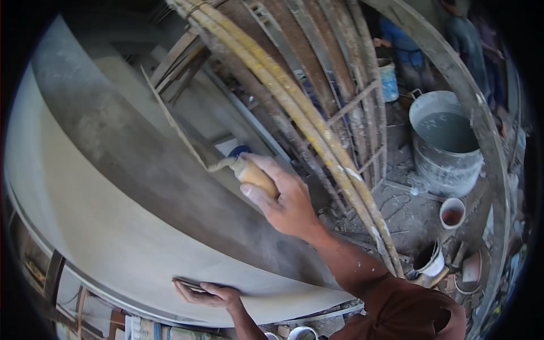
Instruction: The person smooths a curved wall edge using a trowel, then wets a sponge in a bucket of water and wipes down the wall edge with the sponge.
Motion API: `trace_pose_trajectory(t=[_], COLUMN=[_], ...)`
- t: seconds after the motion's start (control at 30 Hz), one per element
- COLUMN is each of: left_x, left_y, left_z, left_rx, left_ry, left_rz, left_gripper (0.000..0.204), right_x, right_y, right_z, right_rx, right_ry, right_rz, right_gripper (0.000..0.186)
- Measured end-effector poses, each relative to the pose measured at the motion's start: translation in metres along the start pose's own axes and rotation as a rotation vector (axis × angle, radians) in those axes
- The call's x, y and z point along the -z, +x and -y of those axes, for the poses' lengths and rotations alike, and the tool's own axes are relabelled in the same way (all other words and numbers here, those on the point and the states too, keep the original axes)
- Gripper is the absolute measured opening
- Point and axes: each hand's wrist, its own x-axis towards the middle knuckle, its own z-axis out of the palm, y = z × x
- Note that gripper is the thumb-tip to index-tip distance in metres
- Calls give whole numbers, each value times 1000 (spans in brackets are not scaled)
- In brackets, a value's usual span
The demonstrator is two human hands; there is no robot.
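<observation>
Wood-hdl. trowel [254,179]: in R. hand [287,199], grip closed round hdl.; blade seen edge-on by grey plaster band [133,161], contact unclear. L. hand [212,294]: at pale plaster face [113,238]; can't tell if holding. Rec.: tilt blade slightly, press evenly, lap strokes, avoid digging corner in.

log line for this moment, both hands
right hand: gripping trowel | left hand: over pale surface, hold unclear | right side: grey tub
</observation>
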Motion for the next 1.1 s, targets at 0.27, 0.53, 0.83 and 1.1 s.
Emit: trace_pose_trajectory(t=[0.27, 0.53, 0.83, 1.1], left_x=[-19, -16, -10, -18], left_y=[-6, -5, -13, -19], left_z=[-13, 0, -1, 1], left_rx=[48, 77, 155, 138], left_ry=[-188, -319, -367, -512], left_rz=[-45, -82, -88, -97], left_gripper=[54, 55, 52, 49], right_x=[86, 117, 92, 80], right_y=[-85, -119, -44, 14], right_z=[2, 85, 185, 247], right_rx=[-120, -506, -140, 15], right_ry=[-194, -145, -181, -636], right_rz=[-25, 19, 166, 283], right_gripper=[41, 50, 52, 57])
